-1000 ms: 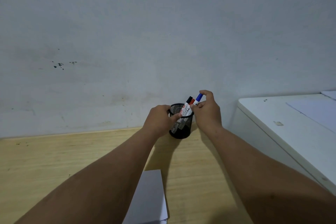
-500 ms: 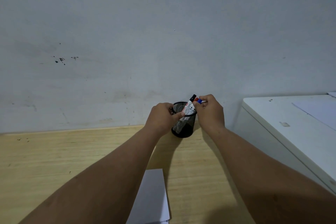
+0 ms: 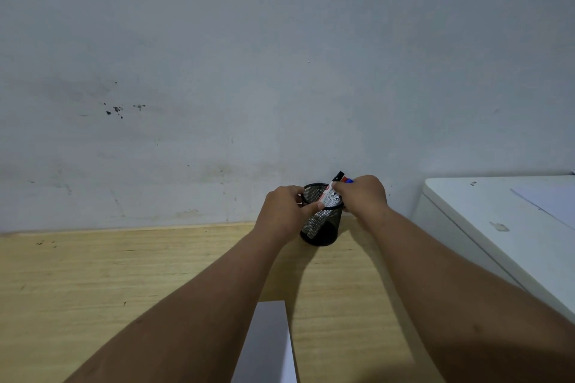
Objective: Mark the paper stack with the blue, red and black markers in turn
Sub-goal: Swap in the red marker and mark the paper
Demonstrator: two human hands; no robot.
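Observation:
A black mesh pen holder [image 3: 323,228] stands on the wooden desk against the wall. Three markers lean out of it to the right: the black marker [image 3: 337,176], the red marker [image 3: 343,179] and the blue marker [image 3: 349,180], of which only the caps show. My left hand [image 3: 284,211] grips the holder's left side, thumb on the rim. My right hand [image 3: 362,196] is closed around the markers' upper ends at the rim. The white paper stack [image 3: 269,342] lies near me on the desk, between my forearms, partly cut off by the frame's lower edge.
The wooden desk [image 3: 109,283] runs left along a grey wall [image 3: 280,71]. A white cabinet or appliance [image 3: 497,227] stands at the right, higher than the desk, with a paper sheet [image 3: 550,199] on top.
The blue marker has gone down from standing above the others into the holder. My right hand has lowered with it to the rim. The left hand stays on the holder.

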